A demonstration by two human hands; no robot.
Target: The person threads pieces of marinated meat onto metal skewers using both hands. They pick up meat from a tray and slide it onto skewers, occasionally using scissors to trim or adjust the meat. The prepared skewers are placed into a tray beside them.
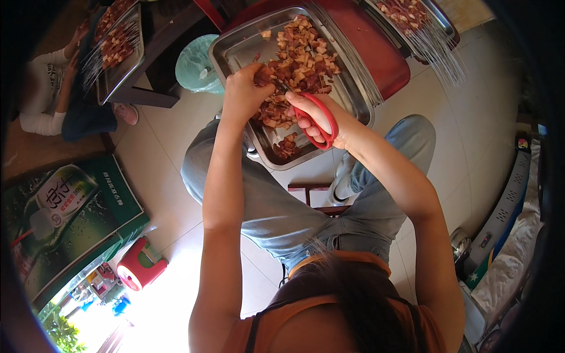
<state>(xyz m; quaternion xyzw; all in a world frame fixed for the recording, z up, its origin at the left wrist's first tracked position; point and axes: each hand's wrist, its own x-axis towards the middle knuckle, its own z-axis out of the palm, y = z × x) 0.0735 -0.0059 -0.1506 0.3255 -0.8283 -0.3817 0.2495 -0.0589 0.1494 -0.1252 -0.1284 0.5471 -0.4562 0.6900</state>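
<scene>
A steel tray [291,164] before me holds a heap of cut meat pieces [304,53], reddish with pale fatty bits. My right hand [315,114] grips red-handled scissors [332,125], whose blades point up and left toward my other hand. Over the left side of the heap, my left hand [249,90] pinches a strip of meat [263,75] close to the scissor tips. Whether the blades touch the strip is hard to tell. A smaller clump of meat [286,146] lies apart near the tray's near end.
Thin metal skewers [353,57] lie along the tray's right edge on a red chair or stool [375,48]. Skewered meat fills another tray [435,26] at upper right. Beside a green plastic bag [198,64], a person [48,97] sits near a further tray [126,66]. A red stool [141,264] stands lower left.
</scene>
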